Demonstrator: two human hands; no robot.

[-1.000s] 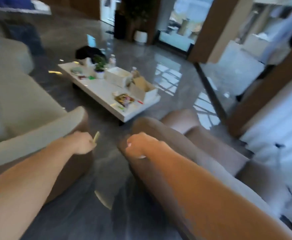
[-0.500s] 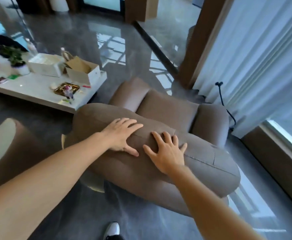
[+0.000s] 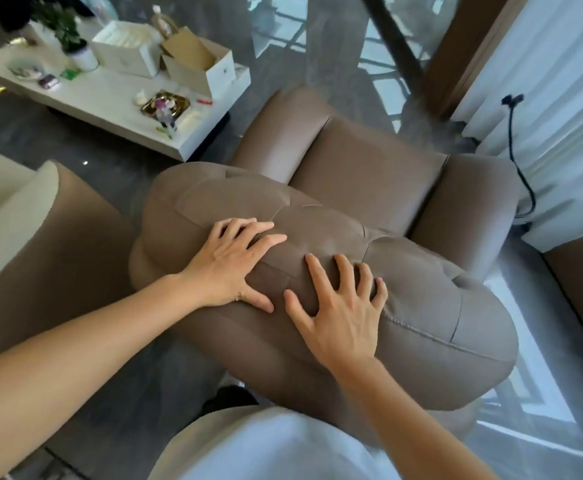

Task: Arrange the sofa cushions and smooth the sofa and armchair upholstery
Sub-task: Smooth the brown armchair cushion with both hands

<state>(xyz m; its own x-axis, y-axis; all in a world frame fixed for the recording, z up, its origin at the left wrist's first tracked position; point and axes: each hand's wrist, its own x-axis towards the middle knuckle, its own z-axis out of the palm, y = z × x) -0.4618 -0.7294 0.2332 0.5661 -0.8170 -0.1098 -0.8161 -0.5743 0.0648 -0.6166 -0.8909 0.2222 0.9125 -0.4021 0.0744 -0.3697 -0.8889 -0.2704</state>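
A brown leather armchair (image 3: 369, 174) fills the middle of the view, seen from behind and above its padded backrest (image 3: 421, 306). My left hand (image 3: 234, 265) lies flat on the top of the backrest, fingers spread. My right hand (image 3: 342, 306) rests just to its right on the same padded top, fingers apart and palm down. Neither hand holds anything. The end of a cream and brown sofa (image 3: 23, 216) shows at the left edge.
A white low table (image 3: 110, 98) at the upper left carries boxes, a potted plant and small items. White curtains (image 3: 560, 98) and a black cable (image 3: 522, 168) hang at the right. Glossy grey floor surrounds the chair.
The view swung from the room onto the armchair and tilted further down. Both hands came down flat onto the backrest top and have shifted slightly along it.
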